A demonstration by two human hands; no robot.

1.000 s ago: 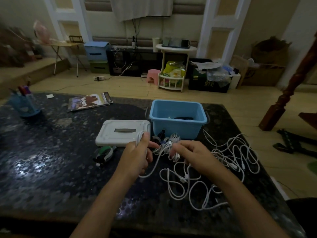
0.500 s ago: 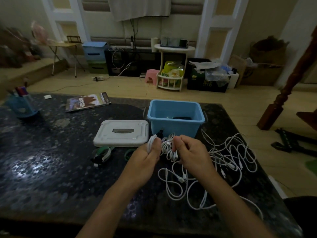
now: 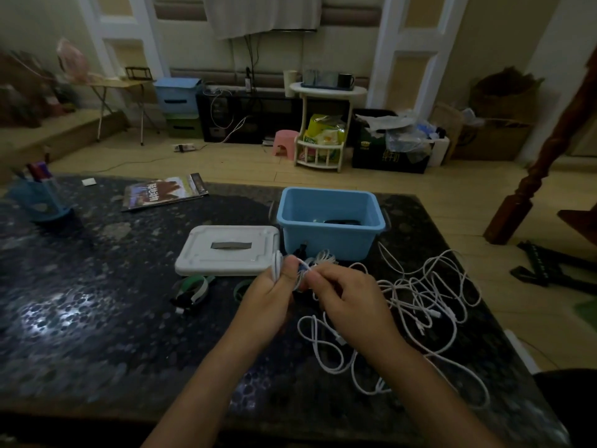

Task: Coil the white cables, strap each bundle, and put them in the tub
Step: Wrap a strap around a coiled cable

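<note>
My left hand (image 3: 269, 297) grips a small coil of white cable (image 3: 277, 266) that sticks up above its fist. Right beside it, my right hand (image 3: 347, 294) pinches the same cable near the coil. Loose white cables (image 3: 429, 299) lie tangled on the dark table to the right and below my hands. The blue tub (image 3: 331, 232) stands open just behind my hands, with a dark item at its bottom. Green and white straps (image 3: 193, 287) lie left of my hands.
The tub's white lid (image 3: 227, 248) lies flat left of the tub. A magazine (image 3: 164, 194) and a blue pen holder (image 3: 38, 197) sit at the table's far left. The table's right edge runs close to the loose cables.
My hands have come together and risen slightly towards the tub. The coil in my left hand has moved right with it, and the slack cable between the hands has shortened.
</note>
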